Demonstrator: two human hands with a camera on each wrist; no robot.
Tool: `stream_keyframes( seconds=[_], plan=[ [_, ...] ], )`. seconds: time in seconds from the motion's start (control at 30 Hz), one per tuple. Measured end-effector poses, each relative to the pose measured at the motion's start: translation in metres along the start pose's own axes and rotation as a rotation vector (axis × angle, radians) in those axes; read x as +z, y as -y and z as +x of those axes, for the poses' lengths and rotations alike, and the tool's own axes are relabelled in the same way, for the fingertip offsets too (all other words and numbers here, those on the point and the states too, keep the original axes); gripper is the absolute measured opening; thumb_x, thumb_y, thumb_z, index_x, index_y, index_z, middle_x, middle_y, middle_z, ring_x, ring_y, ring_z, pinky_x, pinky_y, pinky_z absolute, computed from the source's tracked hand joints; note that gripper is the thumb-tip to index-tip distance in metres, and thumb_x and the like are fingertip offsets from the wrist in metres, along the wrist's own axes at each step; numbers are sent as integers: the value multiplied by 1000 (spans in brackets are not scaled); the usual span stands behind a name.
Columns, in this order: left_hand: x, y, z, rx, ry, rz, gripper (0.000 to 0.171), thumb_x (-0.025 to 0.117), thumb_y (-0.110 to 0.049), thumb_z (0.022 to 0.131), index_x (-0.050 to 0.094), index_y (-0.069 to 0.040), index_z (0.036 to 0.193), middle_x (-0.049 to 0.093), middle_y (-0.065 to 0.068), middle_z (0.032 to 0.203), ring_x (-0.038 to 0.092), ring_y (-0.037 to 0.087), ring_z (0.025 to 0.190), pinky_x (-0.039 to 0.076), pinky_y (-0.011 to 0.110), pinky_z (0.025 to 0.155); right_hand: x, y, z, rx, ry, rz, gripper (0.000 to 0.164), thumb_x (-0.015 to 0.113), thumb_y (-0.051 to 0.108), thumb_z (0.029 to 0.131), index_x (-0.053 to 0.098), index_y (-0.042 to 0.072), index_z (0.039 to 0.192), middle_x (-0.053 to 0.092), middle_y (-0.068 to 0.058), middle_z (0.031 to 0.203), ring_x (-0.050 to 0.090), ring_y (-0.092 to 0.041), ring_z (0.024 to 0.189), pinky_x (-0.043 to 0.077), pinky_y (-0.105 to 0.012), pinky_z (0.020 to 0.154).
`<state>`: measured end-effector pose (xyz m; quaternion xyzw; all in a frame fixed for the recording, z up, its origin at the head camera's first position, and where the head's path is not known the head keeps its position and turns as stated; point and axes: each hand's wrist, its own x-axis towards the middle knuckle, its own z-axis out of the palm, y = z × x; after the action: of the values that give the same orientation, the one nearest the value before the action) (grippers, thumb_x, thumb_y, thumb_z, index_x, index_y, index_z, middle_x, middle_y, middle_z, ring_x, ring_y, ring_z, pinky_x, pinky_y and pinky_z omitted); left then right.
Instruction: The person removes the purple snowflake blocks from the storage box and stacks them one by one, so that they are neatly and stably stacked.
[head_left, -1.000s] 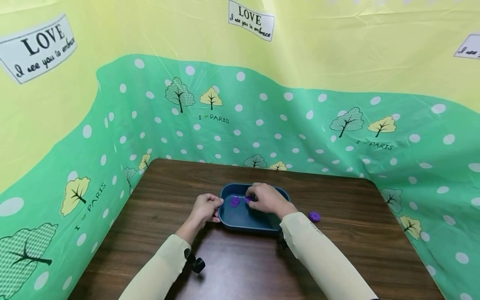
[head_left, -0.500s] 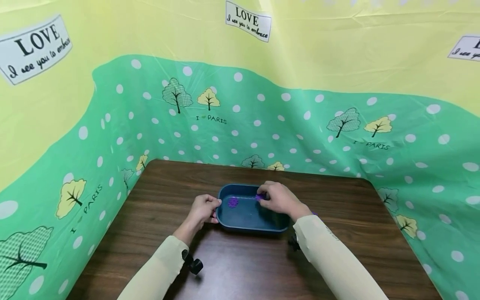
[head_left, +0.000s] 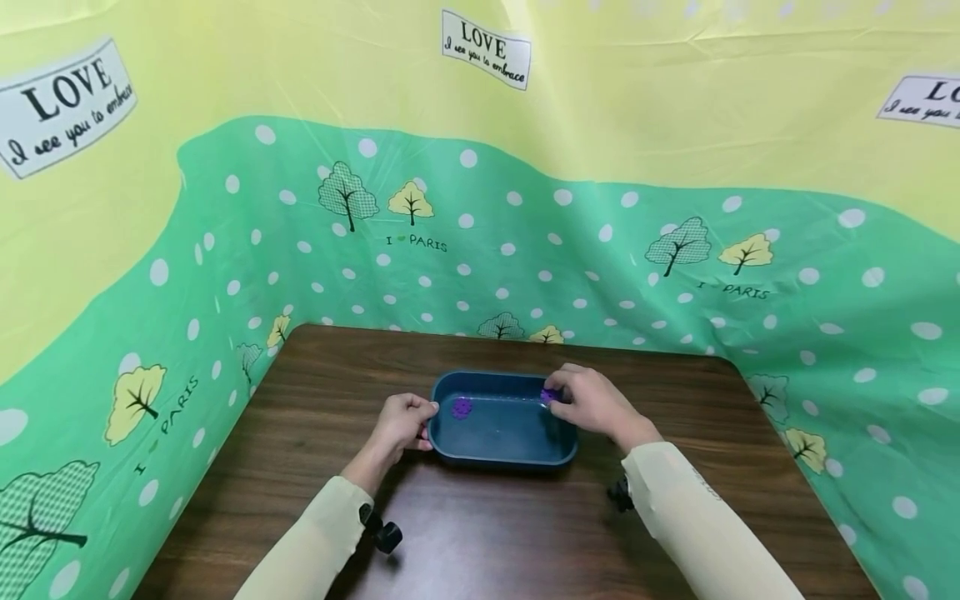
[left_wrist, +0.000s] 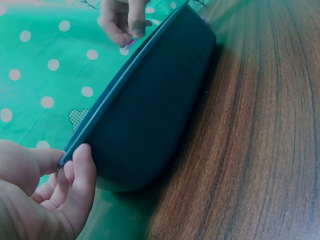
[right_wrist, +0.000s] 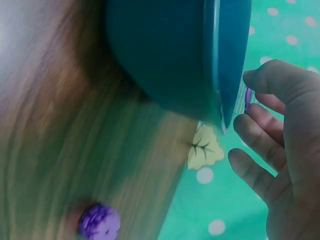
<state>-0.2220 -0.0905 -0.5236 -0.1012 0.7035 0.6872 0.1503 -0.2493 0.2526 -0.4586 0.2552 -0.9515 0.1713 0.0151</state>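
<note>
A dark blue oblong tray (head_left: 498, 435) stands on the wooden table. My left hand (head_left: 403, 425) pinches its left rim between thumb and fingers, as the left wrist view shows up close. Inside, near the left end, lies a small purple scalloped disc (head_left: 462, 407). Over the tray's right end, my right hand (head_left: 596, 405) pinches a second purple disc (head_left: 550, 397) between thumb and fingertips. That disc appears edge-on in the right wrist view, partly covered by the fingers. Another purple piece (right_wrist: 100, 221), round with a bumpy edge, rests on the table outside the tray.
The brown wooden table (head_left: 480, 533) reaches back to a green and yellow printed cloth (head_left: 420, 283) hung around its far side and sides. A black wrist device (head_left: 386, 535) sits below the left sleeve.
My right hand has carried the pinched disc rightward, from beside the other disc to the tray's right end. The table piece is now hidden in the head view. My left hand stays on the rim.
</note>
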Motion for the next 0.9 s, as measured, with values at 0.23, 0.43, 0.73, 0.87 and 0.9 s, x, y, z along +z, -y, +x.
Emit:
stream_keyframes(
  seconds=[0.23, 0.43, 0.73, 0.87, 0.9],
  plan=[
    [-1, 0, 0, 9, 7, -21, 30, 65, -14, 101, 61, 11, 117, 58, 15, 76, 58, 17, 58, 62, 31, 51, -4, -16, -17, 31, -30, 15, 21, 78, 24, 91, 74, 14, 109, 70, -1, 104, 68, -15, 89, 62, -38, 80],
    [-1, 1, -1, 17, -4, -7, 30, 65, -15, 101, 61, 10, 116, 58, 13, 76, 59, 17, 59, 63, 32, 53, -8, -26, -30, 59, -52, 25, 21, 78, 22, 90, 74, 14, 109, 70, -1, 105, 68, -19, 91, 62, -42, 80],
    [-2, 3, 2, 11, 5, -16, 30, 65, -15, 102, 61, 10, 117, 57, 13, 76, 58, 16, 58, 63, 32, 53, -8, -50, -54, 92, -72, -2, 22, 77, 16, 88, 73, 9, 108, 70, -7, 104, 68, -22, 90, 61, -43, 76],
    [-2, 2, 2, 5, 6, -22, 30, 65, -15, 101, 61, 10, 117, 57, 13, 76, 58, 16, 58, 62, 31, 52, -5, -60, -64, 120, -66, -6, 22, 77, 16, 88, 74, 8, 109, 70, -8, 105, 68, -24, 91, 61, -45, 77],
    [-2, 1, 1, 4, 7, -24, 30, 65, -15, 101, 61, 10, 117, 57, 13, 76, 58, 16, 58, 62, 31, 52, -4, -63, -67, 126, -67, -11, 22, 77, 16, 88, 74, 8, 109, 70, -8, 104, 67, -23, 91, 61, -44, 77]
  ],
)
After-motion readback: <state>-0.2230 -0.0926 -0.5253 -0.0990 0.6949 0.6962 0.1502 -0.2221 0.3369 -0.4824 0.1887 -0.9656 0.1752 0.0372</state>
